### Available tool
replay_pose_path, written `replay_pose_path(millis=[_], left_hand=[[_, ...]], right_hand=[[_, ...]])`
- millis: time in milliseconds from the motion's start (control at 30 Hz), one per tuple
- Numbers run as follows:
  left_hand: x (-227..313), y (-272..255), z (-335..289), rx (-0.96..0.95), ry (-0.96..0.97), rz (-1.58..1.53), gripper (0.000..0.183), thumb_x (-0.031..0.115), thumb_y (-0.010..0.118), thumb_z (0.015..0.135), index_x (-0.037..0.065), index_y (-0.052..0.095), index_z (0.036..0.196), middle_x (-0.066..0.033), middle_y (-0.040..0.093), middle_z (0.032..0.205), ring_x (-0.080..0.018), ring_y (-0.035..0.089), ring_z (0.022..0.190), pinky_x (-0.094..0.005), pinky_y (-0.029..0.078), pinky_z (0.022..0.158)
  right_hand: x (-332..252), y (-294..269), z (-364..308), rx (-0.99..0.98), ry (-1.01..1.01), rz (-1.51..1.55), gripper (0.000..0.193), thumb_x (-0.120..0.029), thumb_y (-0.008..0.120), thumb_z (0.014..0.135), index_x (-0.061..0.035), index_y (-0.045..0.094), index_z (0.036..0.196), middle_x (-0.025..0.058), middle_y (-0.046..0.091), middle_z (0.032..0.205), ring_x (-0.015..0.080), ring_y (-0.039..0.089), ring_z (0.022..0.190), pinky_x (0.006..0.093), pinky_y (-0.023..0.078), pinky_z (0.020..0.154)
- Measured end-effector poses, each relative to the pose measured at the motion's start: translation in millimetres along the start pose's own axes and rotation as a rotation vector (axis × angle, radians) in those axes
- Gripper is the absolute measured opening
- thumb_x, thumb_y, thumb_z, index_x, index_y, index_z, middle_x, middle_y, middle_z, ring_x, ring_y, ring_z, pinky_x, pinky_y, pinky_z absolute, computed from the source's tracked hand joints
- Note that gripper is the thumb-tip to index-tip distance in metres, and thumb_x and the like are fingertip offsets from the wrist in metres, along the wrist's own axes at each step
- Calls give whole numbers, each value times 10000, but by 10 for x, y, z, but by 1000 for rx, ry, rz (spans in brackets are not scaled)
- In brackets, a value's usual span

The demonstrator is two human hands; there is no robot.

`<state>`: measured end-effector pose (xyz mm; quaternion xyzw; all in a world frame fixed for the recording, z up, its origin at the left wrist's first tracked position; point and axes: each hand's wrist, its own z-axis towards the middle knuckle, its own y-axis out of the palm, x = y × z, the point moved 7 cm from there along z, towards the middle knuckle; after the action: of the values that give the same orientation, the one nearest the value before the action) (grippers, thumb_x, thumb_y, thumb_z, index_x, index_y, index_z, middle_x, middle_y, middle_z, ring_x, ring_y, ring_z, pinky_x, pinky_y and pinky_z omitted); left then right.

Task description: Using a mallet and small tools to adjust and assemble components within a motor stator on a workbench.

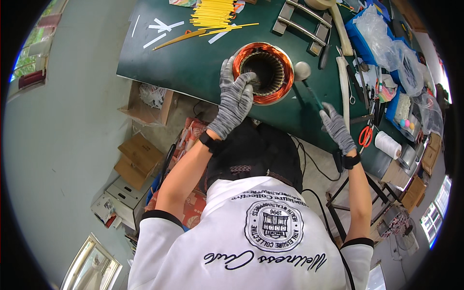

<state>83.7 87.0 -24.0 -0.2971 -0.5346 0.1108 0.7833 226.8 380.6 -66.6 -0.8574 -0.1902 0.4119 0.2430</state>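
Note:
A motor stator (pixel 287 72) with copper windings stands on the green worktable, its round bore facing up. In a grey knit glove, my left hand (pixel 235 96) grips the stator's left rim, the thumb reaching into the bore and the other fingers along the outside. My right hand (pixel 337 128), gloved alike, is closed round the thin green handle of a mallet (pixel 302 71). The mallet's pale rounded head is just right of the stator, apparently apart from it. The bottom of the bore is dark.
Yellow sticks (pixel 212 14), white strips (pixel 163 26) and a brown pointed tool (pixel 179 39) lie at the far left. A metal frame (pixel 304 24) lies at the back. On the right are red-handled scissors (pixel 365 136), a white thread spool (pixel 387 145) and blue bins (pixel 369 41) with plastic bags.

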Motion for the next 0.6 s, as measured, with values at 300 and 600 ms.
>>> replay_pose_path(millis=[300,600], left_hand=[[-193,-74,107,9,-14,-89,263,5,525,730,79,628,961,-228,399,1336,-389,359,1257,-431,277,1070],[-221,33,153,254,75,-193,219,195,437,791,42,580,855,-218,477,1265,-379,412,1200,-489,226,1072]], right_hand=[[-865,-1669,-44,20,-586,-448,236,-134,524,889,-72,527,1117,34,585,925,86,531,676,158,477,614],[-594,-1277,-1002,378,-100,579,415,-257,435,961,-29,439,1307,81,551,1198,196,547,1066,300,408,947]])
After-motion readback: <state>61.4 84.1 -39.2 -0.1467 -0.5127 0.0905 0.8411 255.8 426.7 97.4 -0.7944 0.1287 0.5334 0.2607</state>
